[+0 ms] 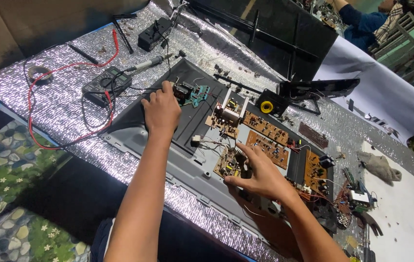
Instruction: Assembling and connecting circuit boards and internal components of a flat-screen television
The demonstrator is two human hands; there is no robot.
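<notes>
Near the left edge of the bench lies a meter (106, 85) with red wires (47, 97). The left hand (161, 109) rests on the grey chassis (134, 136), fingers touching a small green board (194, 94). The right hand (260, 175), well apart, seems to pinch a brown circuit board (229, 165); its grip is partly hidden.

Both forearms are bare from elbow to wrist, with no sleeves, watch, rings or gloves on the left hand (161, 110) or right hand (261, 177). Dark clothing (101, 237) shows at six o'clock, with a white edge.
</notes>
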